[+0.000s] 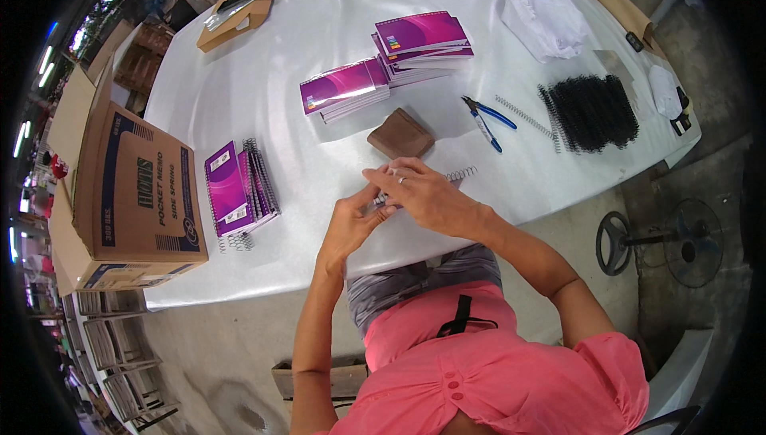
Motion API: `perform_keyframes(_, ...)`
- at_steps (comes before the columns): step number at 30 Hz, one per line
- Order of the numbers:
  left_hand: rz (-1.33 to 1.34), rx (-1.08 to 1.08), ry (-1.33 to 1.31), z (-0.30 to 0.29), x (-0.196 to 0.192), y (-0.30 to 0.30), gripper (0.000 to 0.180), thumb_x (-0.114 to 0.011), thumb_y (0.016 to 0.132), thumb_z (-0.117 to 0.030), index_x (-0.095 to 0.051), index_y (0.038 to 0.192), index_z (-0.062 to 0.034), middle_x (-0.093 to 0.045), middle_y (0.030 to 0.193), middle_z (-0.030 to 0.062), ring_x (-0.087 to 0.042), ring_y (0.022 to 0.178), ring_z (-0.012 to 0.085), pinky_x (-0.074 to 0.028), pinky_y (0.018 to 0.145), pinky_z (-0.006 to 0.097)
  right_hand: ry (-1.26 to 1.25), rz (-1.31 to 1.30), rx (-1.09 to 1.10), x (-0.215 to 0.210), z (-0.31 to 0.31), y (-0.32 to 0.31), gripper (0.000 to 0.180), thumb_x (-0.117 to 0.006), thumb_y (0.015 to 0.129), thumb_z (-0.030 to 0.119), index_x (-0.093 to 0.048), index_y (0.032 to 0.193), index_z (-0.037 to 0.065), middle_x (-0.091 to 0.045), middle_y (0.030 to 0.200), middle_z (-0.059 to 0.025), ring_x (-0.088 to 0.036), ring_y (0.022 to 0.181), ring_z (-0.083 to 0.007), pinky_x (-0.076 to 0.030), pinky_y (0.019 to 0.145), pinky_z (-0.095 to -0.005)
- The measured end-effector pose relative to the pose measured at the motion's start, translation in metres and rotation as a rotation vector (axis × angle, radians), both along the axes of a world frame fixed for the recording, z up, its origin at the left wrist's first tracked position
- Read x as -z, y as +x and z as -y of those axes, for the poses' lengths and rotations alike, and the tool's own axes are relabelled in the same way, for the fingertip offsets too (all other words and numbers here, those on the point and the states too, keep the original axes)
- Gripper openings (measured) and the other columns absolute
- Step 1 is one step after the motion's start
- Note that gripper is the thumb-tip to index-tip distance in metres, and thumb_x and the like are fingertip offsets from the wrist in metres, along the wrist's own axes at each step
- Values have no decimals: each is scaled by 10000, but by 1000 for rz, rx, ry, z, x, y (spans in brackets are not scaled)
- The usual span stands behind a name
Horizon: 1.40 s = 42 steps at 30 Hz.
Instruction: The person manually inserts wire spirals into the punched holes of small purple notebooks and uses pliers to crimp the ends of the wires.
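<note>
My left hand (355, 219) is closed around a small notebook (381, 202), mostly hidden by my fingers. My right hand (435, 199) meets it from the right, its fingers bent over the notebook's edge. A spiral binding coil (463, 173) sticks out beyond my right hand; how the fingers grip it is hidden. Just past my hands lies a brown block (400, 133). Blue-handled cutting pliers (490, 120) lie to its right, beside a loose coil (527, 120) and a heap of black coils (590, 113).
Purple notebooks are stacked in two piles (345, 86) (423, 40) farther back. Coil-bound notebooks (238, 183) lie at left beside a large open cardboard box (140, 191). White plastic bags (546, 20) lie at the back right. A fan (692, 242) stands right of the table (295, 259).
</note>
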<state>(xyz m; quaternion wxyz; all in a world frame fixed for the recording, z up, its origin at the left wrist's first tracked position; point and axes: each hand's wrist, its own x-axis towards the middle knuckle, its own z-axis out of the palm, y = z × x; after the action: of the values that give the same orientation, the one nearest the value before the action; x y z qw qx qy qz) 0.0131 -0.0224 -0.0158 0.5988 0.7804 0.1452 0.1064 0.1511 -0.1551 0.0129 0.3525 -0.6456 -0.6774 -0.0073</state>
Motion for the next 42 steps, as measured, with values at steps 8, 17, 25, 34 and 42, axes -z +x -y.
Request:
perform_keyframes(8,138,-103,-88,-6,-34,5,394,-654,907,-81,-598,1293,-31,-640,1281,91,-548,1234,199,-408,1054,322,133,-133,536,-5,27,102,397,-587,890,60,-566,1286,60,-635,1141,-152,-583,1056,-337,-419,979,-454)
perform_keyframes(17,6,-179,475,9,-8,32,472,-671,894,-142,-551,1342,-228,-614,1285,76,-657,1068,294,-565,839,376,-150,360,799,62,59,102,438,-564,939,197,-484,1335,29,-529,1169,-194,-495,1102,-346,-374,962,-465)
perform_keyframes(25,-144,-240,447,28,-20,37,480,-676,903,-199,-538,1362,-174,-628,1254,126,-685,995,300,-567,756,375,31,-28,431,-8,75,-4,427,-690,822,129,-593,1235,77,-565,1026,-158,-564,912,-328,-474,794,-429)
perform_keyframes(34,106,-284,663,32,-11,36,658,-690,861,-115,-414,1455,-181,-587,1324,126,-687,984,295,-566,712,363,111,52,379,-8,59,-11,384,-708,827,195,-622,1186,87,-555,954,-120,-554,863,-270,-441,723,-384)
perform_keyframes(42,134,-322,726,30,-12,36,631,-696,862,-161,-444,1439,-209,-574,1360,52,-675,1031,277,-568,707,344,63,71,375,-10,56,-14,410,-730,791,142,-629,1183,80,-576,974,-117,-580,836,-268,-492,710,-374)
